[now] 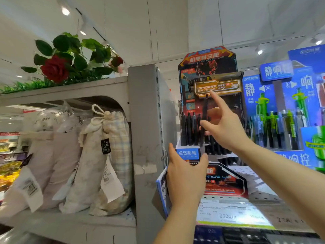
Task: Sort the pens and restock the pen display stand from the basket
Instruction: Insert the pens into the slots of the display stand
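Black slim pen (204, 117) pinched upright in the right hand (223, 127) above the red-and-black cardboard pen display stand (207, 67); left hand (184, 175) grips the stand's front edge.

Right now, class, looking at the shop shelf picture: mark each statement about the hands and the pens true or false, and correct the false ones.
1. The right hand holds a black pen. True.
2. The left hand hangs free. False: it grips the black-and-red display stand at its lower left corner.
3. The rose is yellow. False: red.
4. Cloth bags sit on the left shelf. True.
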Demonstrator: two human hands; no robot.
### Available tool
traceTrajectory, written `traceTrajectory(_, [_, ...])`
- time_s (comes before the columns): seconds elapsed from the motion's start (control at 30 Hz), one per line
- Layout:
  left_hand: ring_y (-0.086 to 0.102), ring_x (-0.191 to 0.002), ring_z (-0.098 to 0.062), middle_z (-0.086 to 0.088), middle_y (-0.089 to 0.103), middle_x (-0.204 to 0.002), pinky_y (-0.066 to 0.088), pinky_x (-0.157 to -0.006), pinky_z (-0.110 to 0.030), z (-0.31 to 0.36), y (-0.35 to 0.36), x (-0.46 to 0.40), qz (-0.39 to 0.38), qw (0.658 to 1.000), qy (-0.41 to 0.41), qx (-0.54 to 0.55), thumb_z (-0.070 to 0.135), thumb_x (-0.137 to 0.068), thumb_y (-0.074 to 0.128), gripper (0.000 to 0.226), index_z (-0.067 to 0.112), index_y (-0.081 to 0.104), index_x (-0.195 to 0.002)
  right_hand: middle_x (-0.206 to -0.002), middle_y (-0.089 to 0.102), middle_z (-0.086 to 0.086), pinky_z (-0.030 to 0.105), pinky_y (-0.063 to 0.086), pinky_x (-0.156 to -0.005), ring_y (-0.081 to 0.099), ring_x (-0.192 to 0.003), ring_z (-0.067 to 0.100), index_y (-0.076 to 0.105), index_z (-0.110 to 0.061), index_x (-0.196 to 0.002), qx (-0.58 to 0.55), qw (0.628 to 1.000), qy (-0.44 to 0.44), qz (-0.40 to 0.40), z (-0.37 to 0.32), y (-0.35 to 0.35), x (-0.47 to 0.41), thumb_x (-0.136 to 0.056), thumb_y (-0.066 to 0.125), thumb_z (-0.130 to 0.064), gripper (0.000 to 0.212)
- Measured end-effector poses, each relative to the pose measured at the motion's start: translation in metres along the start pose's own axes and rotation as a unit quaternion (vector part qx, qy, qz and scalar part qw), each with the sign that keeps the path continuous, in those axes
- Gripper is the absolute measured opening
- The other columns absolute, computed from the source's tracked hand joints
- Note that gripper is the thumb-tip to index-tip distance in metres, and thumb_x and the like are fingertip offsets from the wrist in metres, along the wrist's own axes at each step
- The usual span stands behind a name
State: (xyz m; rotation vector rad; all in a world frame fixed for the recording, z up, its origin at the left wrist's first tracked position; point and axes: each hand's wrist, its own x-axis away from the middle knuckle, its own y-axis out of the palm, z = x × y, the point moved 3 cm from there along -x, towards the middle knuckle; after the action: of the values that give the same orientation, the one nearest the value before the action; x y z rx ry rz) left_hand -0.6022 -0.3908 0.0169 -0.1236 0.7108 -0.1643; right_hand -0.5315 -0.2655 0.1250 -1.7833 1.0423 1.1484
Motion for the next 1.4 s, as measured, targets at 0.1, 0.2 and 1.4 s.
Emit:
traceTrajectory(0.1, [0.061, -0.083, -0.005, 0.017, 0.06, -0.095, 0.055, -0.071, -0.029, -0.004, 0.001, -0.002, 0.008, 1.0, -0.008, -0.003, 0.069, -0.076, 0.061, 0.088, 0.036, 0.022, -0.148, -0.09, 0.065, -0.009, 0.023, 0.061, -0.062, 0.069, -0.077, 0.003, 0.026, -0.042, -0.157, 0.012, 1.0, 0.002, 0.018, -0.002, 0.008, -0.011, -0.088, 0.076, -0.013, 0.09])
traceTrajectory(0.2, [0.063, -0.08, -0.008, 0.014, 0.061, -0.093, 0.054, -0.065, -0.028, -0.004, 0.0, -0.005, 0.011, 1.0, -0.005, -0.001, 0.068, -0.075, 0.06, 0.079, 0.037, 0.029, -0.14, -0.089, 0.064, -0.012, 0.019, 0.06, -0.061, 0.069, -0.078, -0.001, 0.023, -0.042, -0.158, 0.022, 1.0, -0.008, 0.01, -0.001, 0.015, -0.013, -0.089, 0.076, -0.012, 0.092])
traceTrajectory(1.4, [0.062, -0.084, -0.008, 0.014, 0.058, -0.104, 0.047, -0.059, -0.023, -0.006, 0.002, -0.002, 0.008, 1.0, 0.012, 0.007, 0.066, -0.078, 0.062, 0.077, 0.038, 0.026, -0.14, -0.075, 0.055, -0.015, 0.02, 0.047, -0.054, 0.06, -0.066, 0.005, 0.022, -0.036, -0.153, 0.224, 0.958, 0.071, -0.165, -0.004, 0.043, -0.005, -0.08, 0.079, -0.021, 0.094])
